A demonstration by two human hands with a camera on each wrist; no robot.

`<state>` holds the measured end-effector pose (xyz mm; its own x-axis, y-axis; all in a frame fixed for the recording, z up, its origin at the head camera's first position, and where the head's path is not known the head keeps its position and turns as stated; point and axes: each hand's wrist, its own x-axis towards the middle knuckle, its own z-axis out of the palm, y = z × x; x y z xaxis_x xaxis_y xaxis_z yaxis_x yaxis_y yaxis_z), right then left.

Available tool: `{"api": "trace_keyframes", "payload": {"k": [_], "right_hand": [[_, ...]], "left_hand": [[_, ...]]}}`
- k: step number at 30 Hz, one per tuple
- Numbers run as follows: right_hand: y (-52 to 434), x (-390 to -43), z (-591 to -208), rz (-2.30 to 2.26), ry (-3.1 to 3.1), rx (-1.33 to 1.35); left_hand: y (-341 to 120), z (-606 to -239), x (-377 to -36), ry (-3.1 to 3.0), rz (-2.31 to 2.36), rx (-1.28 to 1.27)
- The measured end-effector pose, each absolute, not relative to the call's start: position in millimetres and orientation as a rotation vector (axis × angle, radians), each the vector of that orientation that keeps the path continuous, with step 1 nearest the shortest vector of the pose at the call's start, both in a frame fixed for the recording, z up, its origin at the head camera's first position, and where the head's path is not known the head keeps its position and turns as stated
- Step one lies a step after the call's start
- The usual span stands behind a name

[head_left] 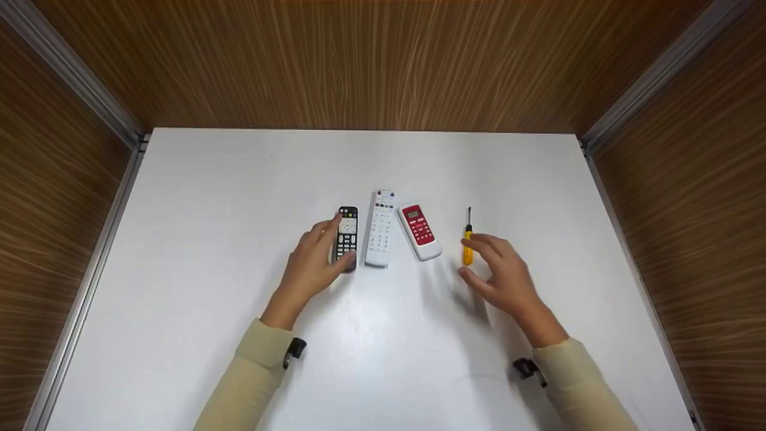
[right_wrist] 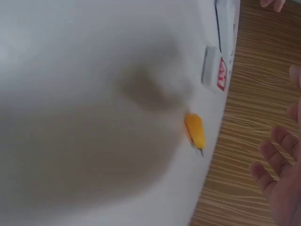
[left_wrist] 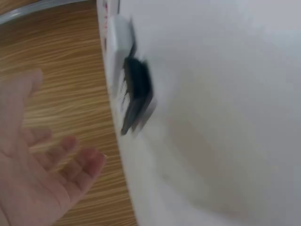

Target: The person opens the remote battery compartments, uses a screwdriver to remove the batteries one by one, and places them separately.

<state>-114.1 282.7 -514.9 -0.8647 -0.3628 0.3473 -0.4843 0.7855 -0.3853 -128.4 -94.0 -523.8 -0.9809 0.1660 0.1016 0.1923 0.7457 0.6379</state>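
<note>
Between the two hands, on the white table (head_left: 209,251), lie three remotes side by side. Nearest the left hand (head_left: 316,261) is the black remote (head_left: 347,236) — its near end sits by the thumb, with the forefinger reaching along its left edge; the fingers look relaxed and spread, not wrapped round it (the left wrist view shows them loose, the remote (left_wrist: 136,96) blurred beyond them). Just to the right of that remote lies the longer white remote (head_left: 380,228), and beyond it, angled, the red-and-white remote (head_left: 419,231).

Just ahead of the right hand (head_left: 501,273) lies the yellow-handled screwdriver (head_left: 468,242), tip pointing away — the fingertips hover over its handle, fingers and thumb spread and loosely curved, gripping nothing. From the right wrist view the screwdriver (right_wrist: 194,132) lies apart from the fingers (right_wrist: 273,155).
</note>
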Motion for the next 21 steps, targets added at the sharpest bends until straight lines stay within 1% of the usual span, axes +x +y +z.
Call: {"api": "trace_keyframes", "payload": {"k": [4, 7, 10, 13, 21], "right_hand": [[266, -120, -534, 0.779, -2.767, 0.566], [259, -127, -547, 0.795, -2.802, 0.428], [260, -134, -558, 0.766, -2.842, 0.247], [265, -137, -565, 0.743, -2.877, 0.128], [274, -137, -568, 0.756, -2.903, 0.072]], "left_hand": [[-80, -539, -141, -2.932, -1.218, -0.048], [-71, -546, -153, -2.946, -1.256, 0.075], [-64, -551, -163, -2.983, -1.206, 0.127], [-60, -554, -167, -3.022, -1.141, 0.159], [-50, -557, -172, -3.037, -1.054, 0.153]]}}
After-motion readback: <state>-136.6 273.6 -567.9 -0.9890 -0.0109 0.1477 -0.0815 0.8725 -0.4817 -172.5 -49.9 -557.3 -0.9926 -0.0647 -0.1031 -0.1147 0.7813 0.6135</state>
